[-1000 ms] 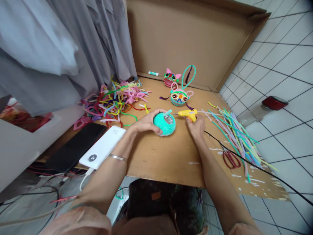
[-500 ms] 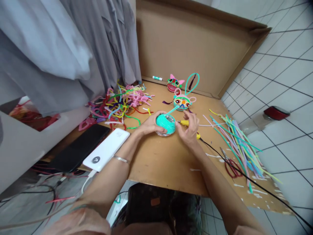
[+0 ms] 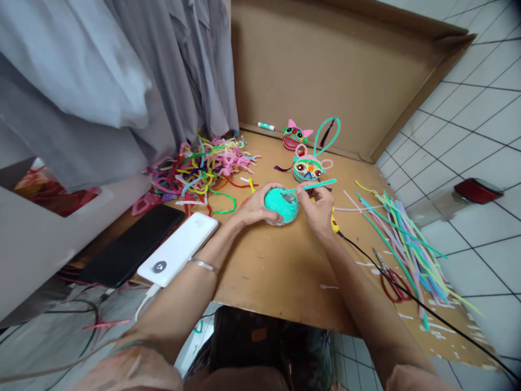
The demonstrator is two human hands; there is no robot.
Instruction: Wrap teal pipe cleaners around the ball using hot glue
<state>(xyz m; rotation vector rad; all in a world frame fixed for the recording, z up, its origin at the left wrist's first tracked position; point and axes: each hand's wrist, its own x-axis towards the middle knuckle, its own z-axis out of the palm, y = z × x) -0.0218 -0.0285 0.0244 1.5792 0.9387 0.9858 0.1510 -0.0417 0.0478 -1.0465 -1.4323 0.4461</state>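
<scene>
My left hand (image 3: pixel 258 207) is closed around a ball wrapped in turquoise pipe cleaner (image 3: pixel 280 207), a little above the table. A round patch near the ball's top is not covered by the turquoise coils. Between thumb and fingers, my right hand (image 3: pixel 317 209) pinches the loose turquoise pipe cleaner end (image 3: pixel 321 184), which runs from the ball's top out to the right. Just beyond my right hand lies a yellow-handled tool with a black cord (image 3: pixel 334 224), partly hidden by the hand.
Behind stand two decorated animal-face balls (image 3: pixel 308 168) and a glue stick (image 3: pixel 266 126). Tangled pipe cleaners (image 3: pixel 211 163), a white power bank (image 3: pixel 179 247) and a black phone (image 3: pixel 132 244) lie left. Straight pipe cleaners (image 3: pixel 407 244) and red-handled scissors (image 3: pixel 394 285) lie right.
My right hand has left the yellow tool's front and now pinches the pipe cleaner end. That end has swung from pointing up and away to pointing right.
</scene>
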